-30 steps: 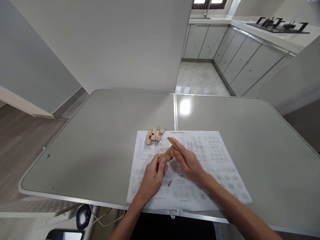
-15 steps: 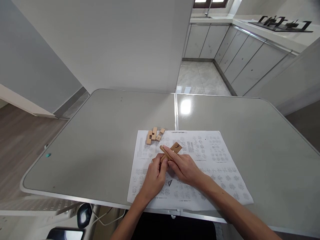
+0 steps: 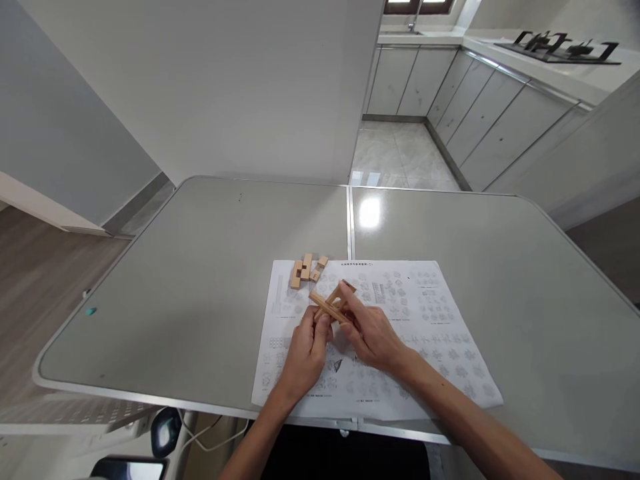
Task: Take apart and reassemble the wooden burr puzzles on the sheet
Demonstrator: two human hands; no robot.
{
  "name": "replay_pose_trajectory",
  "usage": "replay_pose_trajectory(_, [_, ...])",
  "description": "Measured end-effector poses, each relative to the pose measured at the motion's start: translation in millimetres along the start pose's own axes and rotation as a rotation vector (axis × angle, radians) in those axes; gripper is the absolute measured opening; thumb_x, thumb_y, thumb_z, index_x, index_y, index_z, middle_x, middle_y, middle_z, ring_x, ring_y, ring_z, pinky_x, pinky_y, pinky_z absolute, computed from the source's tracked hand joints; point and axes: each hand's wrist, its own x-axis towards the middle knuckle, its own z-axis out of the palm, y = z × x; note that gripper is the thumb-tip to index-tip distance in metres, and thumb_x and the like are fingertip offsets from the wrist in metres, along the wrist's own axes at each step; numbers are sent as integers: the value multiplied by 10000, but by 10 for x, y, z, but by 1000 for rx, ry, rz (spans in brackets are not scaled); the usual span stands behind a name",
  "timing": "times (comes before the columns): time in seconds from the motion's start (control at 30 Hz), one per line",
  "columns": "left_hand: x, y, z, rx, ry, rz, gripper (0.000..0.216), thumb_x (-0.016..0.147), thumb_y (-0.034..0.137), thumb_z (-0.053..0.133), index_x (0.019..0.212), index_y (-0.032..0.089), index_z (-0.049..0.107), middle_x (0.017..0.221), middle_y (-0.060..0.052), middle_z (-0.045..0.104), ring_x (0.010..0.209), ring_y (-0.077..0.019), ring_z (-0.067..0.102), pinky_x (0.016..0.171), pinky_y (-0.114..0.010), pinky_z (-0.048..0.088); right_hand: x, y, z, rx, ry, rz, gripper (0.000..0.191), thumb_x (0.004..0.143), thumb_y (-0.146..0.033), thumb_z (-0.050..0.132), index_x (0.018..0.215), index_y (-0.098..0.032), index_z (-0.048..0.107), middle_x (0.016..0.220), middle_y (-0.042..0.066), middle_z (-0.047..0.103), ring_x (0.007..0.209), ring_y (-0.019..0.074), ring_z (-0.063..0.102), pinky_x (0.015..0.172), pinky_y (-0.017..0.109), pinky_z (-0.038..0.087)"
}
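Centrally, one pair of light-brown notched wooden puzzle bars (image 3: 333, 303), crossed over each other in an X, is held above the middle of a white printed instruction sheet covered in small diagrams (image 3: 425, 333). The left hand (image 3: 306, 353) closes its grip on the lower left end of the crossed bars, thumb and fingertips pinching the wood. The right hand (image 3: 373, 333) closes its grip on the same bars from the right side, fingers laid along the upper bar, whose far end juts out beyond the fingertips. The two hands touch or nearly touch at the bars; which cannot be told. Both forearms run in from the near edge of the view. One small cluster of pale interlocked wooden blocks (image 3: 306, 270) lies at the far left corner of the sheet, near the held bars but apart from them. The sheet lies flat at the near edge of a grey, round-cornered folding desk with a metal centre seam (image 3: 190, 287). One small teal object (image 3: 91, 311) sits at the left rim of the desk, well apart from everything else. Beyond the desk: a white wall panel, white kitchen cabinets (image 3: 480, 113), and a black hob grate (image 3: 560, 48) on the worktop.
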Motion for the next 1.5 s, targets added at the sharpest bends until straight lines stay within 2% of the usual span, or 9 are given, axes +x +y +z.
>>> replay_pose_trajectory(0.17, [-7, 37, -9, -265, 27, -46, 434, 1049, 643, 509, 965, 218, 497, 731, 65, 370, 577, -110, 301, 526, -250, 276, -19, 39, -19, 30, 158, 52, 527, 1128, -260, 381, 1650, -266, 305, 923, 36, 702, 671, 185, 656, 616, 315, 546])
replay_pose_trajectory(0.3, [-7, 83, -44, -393, 120, -42, 455, 1023, 660, 559, 918, 227, 467, 705, 84, 304, 550, -92, 231, 493, -230, 226, 41, 35, -28, -52, 120, 50, 324, 1085, -184, 503, 1394, -255, 570, 1096, 100, 674, 896, 227, 681, 746, 367, 593])
replay_pose_trajectory(0.4, [1, 94, -67, -432, 229, -33, 460, 1029, 632, 576, 859, 229, 433, 710, 77, 320, 547, -85, 235, 487, -222, 234, 84, 38, -30, -111, 24, 34, 355, 1056, -200, 600, 1405, -252, 571, 1283, 148, 632, 1172, 304, 629, 960, 489, 591])
replay_pose_trajectory(0.5, [11, 87, -73, -440, 258, -31, 457, 1037, 617, 573, 847, 225, 436, 708, 71, 346, 544, -81, 245, 484, -217, 242, 85, 69, -36, -141, -64, 40, 460, 1041, -228, 655, 1479, -266, 517, 1336, 148, 628, 1258, 338, 576, 1042, 565, 557])
replay_pose_trajectory(0.63, [11, 77, -63, -439, 243, -30, 450, 1037, 618, 572, 859, 223, 452, 699, 68, 377, 540, -79, 270, 478, -211, 251, 62, 121, -44, -163, -110, 69, 511, 1032, -242, 690, 1503, -254, 493, 1307, 138, 654, 1229, 335, 571, 1032, 568, 561])
replay_pose_trajectory(0.87, [2, 96, -57, -468, 230, -44, 455, 1029, 615, 593, 857, 221, 444, 686, 71, 405, 520, -67, 296, 467, -197, 252, 65, 149, -74, -150, -142, 67, 214, 1035, -266, 691, 1241, -238, 641, 1150, 113, 667, 1093, 304, 600, 925, 505, 585])
replay_pose_trajectory(1.2, [68, 141, -150, -799, 111, -157, 484, 955, 567, 736, 823, 205, 444, 689, 81, 444, 451, -24, 263, 427, -177, 238, 71, 247, -141, -123, -28, 161, 96, 1087, -303, 587, 1055, -232, 643, 1009, 93, 655, 945, 274, 587, 816, 445, 540])
replay_pose_trajectory(1.33, [89, 123, -179, -864, 71, -197, 487, 935, 535, 773, 806, 196, 448, 695, 79, 441, 459, -21, 260, 423, -168, 254, 99, 228, -243, 98, -10, 348, 223, 1094, -395, 572, 988, -223, 665, 924, 60, 647, 787, 211, 575, 708, 364, 498])
replay_pose_trajectory(1.5, [73, 109, -171, -854, -10, -244, 479, 939, 536, 768, 814, 190, 461, 721, 68, 475, 471, -24, 286, 430, -172, 285, 108, 184, -341, 658, 9, 565, 303, 1058, -518, 621, 1024, -221, 665, 752, -2, 649, 661, 164, 584, 666, 323, 503])
